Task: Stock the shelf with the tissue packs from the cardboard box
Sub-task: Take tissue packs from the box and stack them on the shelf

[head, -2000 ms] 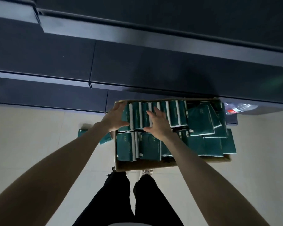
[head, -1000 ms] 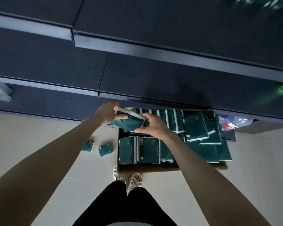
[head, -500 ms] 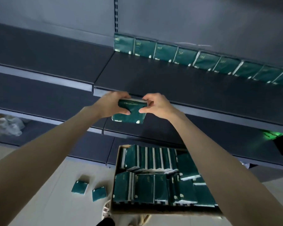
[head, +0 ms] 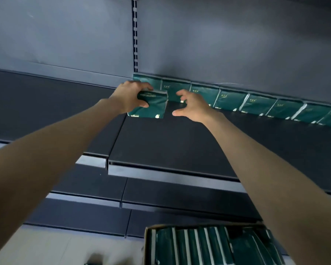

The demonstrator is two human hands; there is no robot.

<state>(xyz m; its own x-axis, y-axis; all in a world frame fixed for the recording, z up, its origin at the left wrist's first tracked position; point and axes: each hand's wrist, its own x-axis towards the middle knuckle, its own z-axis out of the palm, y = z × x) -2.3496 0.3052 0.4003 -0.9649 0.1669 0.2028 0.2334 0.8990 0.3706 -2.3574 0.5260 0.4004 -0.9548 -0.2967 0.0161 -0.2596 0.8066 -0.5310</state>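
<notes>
Left hand [head: 129, 98] is gripping a glossy green tissue pack [head: 151, 109], fingers curled round it, at the matte shelf [head: 180, 146]; right hand [head: 194, 108] is hovering alongside, fingers spread.

left hand [head: 128, 98], right hand [head: 191, 107]: 2 | held pack [head: 151, 109]: 1 | shelf-row packs [head: 231, 100]: 8 visible | cardboard box [head: 147, 243]: 1

Left grip [head: 131, 97] clasps the tissue pack [head: 153, 109]; right grip [head: 192, 107] spread wide.

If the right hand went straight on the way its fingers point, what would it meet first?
Most likely the second pack in the back row on the shelf; the right hand points at it, open. The gap between them is hard to judge.
</notes>
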